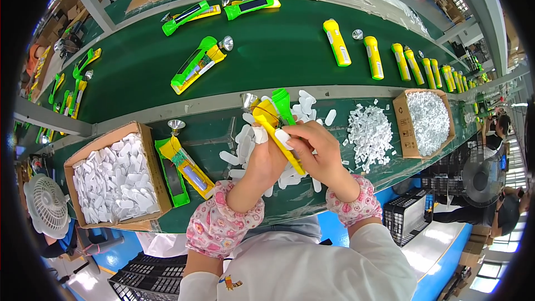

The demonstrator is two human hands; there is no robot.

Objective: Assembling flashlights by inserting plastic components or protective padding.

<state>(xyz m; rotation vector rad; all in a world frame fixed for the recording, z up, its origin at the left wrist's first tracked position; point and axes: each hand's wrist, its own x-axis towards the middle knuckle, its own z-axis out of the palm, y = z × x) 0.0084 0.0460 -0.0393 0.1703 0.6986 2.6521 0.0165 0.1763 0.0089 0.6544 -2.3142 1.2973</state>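
My left hand (264,163) is closed around a yellow flashlight housing (287,153), held tilted above the bench. A silver reflector (249,101) hangs by wires at its top, and a green half-shell (283,103) stands out behind it. Between the thumb and fingers of my right hand (319,147) is a white oval piece (283,139), pressed against the side of the yellow housing. Loose white oval pieces (244,144) lie under and around both hands. To the left, an opened green and yellow flashlight (186,167) rests on the bench with its reflector apart.
A cardboard box (159,189) of white ovals stands at left. Small white bits (369,136) are heaped at right, beside another filled box (405,125). Beyond a metal rail (223,100), a green conveyor belt (267,50) carries open flashlights and assembled yellow ones (337,43).
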